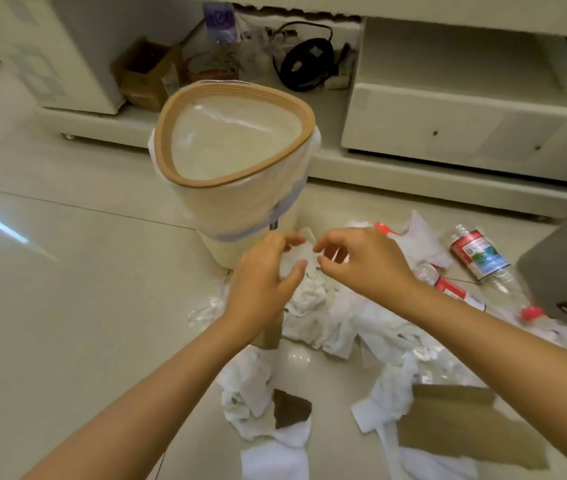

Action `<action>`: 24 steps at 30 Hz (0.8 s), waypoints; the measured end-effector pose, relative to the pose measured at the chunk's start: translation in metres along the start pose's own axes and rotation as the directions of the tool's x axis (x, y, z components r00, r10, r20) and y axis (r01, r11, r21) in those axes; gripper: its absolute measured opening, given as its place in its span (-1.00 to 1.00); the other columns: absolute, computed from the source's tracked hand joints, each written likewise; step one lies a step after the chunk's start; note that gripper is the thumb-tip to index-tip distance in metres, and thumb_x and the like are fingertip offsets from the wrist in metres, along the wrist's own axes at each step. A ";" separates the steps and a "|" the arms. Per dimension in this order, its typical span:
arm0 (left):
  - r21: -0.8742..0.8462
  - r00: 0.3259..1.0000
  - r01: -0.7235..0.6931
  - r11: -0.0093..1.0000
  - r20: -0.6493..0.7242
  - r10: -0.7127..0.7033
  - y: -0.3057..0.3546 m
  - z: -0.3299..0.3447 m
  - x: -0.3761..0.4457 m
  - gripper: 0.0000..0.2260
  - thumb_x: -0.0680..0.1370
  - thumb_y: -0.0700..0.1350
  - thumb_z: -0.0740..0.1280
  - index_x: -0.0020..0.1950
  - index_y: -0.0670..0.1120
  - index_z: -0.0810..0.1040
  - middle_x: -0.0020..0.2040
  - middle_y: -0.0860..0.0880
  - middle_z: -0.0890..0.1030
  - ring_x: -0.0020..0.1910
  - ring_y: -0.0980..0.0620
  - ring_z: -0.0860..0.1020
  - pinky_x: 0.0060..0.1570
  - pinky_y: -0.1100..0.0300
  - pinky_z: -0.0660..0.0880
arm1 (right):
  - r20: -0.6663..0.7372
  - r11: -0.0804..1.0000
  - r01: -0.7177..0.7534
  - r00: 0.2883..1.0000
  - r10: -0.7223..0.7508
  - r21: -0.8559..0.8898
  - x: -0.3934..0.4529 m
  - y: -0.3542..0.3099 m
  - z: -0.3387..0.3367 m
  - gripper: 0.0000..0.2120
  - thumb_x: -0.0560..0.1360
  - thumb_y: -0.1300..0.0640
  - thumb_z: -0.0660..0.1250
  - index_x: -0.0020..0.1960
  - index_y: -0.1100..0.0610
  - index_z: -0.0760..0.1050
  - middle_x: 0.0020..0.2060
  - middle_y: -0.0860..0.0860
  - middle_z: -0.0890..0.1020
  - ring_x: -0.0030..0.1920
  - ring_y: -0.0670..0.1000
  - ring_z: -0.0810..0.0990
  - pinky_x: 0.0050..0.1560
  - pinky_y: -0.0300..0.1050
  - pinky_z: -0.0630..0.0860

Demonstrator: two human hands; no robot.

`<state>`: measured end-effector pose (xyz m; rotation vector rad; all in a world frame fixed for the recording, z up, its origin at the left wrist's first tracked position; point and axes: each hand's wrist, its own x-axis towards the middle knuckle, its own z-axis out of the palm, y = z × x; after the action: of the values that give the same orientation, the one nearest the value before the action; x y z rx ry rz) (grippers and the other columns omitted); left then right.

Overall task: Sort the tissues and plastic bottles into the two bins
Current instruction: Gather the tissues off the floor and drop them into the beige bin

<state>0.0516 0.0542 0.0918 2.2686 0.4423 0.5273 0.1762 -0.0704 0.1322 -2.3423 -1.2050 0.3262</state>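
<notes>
A pale bin (240, 209) with a tan rim and a clear liner stands in the middle of the floor. Just in front of it, my left hand (263, 275) holds a white tissue (295, 255) between thumb and curled fingers. My right hand (361, 261) is close beside it, its thumb and forefinger pinching the same tissue's right edge. A grey bin (566, 265) stands at the right edge. Several crumpled tissues (330, 317) lie on the floor under my hands. Plastic bottles (479, 258) with red labels lie to the right, another bottle (455, 289) half buried in tissues.
Brown cardboard pieces (462, 427) lie among the tissues near me. A low white cabinet (465, 133) runs along the back, with a cardboard box (147, 74) and a black corded device (306, 64) on its shelf. Pale tiled floor (67, 289) lies to the left.
</notes>
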 end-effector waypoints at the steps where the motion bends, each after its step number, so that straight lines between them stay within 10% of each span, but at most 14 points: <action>1: 0.021 0.993 0.065 0.998 0.101 -0.067 -0.007 0.013 -0.003 -0.67 0.53 -0.02 0.35 0.28 0.00 0.44 0.19 0.08 0.51 0.16 0.11 0.48 0.10 0.08 0.50 | 0.041 0.999 -0.022 0.999 0.023 -0.027 -0.004 0.009 0.004 -0.86 0.43 0.05 0.33 -0.04 -0.09 0.60 -0.27 -0.18 0.59 -0.20 -0.12 0.58 -0.23 -0.14 0.51; 11: 0.570 0.760 -0.050 0.820 0.555 -0.339 -0.051 0.107 -0.011 -0.06 0.30 0.20 0.50 0.51 0.14 0.00 0.53 -0.04 0.09 0.45 -0.15 0.19 0.31 -0.16 0.30 | 0.191 0.986 -0.143 0.969 0.156 -0.082 -0.031 0.073 0.030 -0.83 0.43 0.00 0.33 0.02 -0.12 0.56 -0.13 -0.17 0.60 -0.12 -0.11 0.55 -0.13 -0.13 0.51; 24: 0.244 0.955 0.171 0.955 0.196 -0.221 -0.053 0.078 -0.008 -0.79 0.53 -0.03 0.32 0.17 0.11 0.49 0.08 0.11 0.54 -0.02 0.07 0.51 -0.07 0.09 0.49 | 0.221 0.981 -0.123 0.963 0.155 -0.152 -0.053 0.102 0.063 -0.66 0.42 -0.07 0.35 0.18 -0.08 0.49 0.14 -0.11 0.46 0.08 -0.01 0.50 -0.16 -0.12 0.45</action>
<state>0.0753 0.0388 0.0017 2.4292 0.6330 0.1236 0.1904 -0.1447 0.0253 -2.5717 -1.2025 0.5979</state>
